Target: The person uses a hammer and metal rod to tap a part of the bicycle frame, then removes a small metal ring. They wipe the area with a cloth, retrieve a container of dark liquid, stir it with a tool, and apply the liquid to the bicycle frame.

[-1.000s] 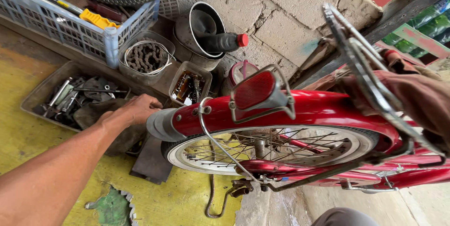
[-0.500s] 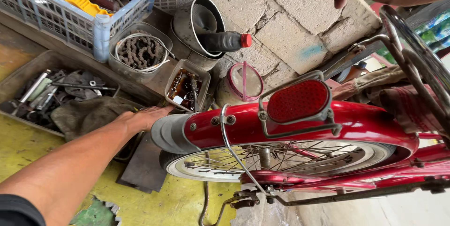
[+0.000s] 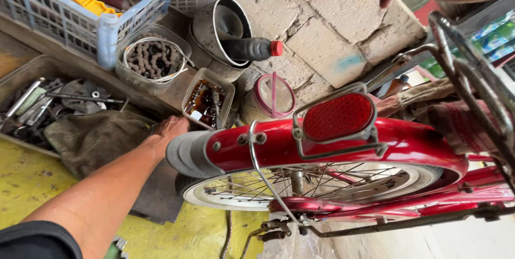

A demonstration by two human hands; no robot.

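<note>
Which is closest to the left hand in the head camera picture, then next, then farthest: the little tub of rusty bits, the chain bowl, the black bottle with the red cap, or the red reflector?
From the left hand:
1. Tub of rusty bits, just beyond the fingers.
2. Chain bowl, farther up, slightly left.
3. Black bottle, up and right, lying in a pot.
4. Red reflector, far right on the mudguard.

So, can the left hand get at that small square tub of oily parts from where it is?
Probably yes. The left hand lies right beside the square tub, whose top is open; the red mudguard sits to one side, not between them.
</note>
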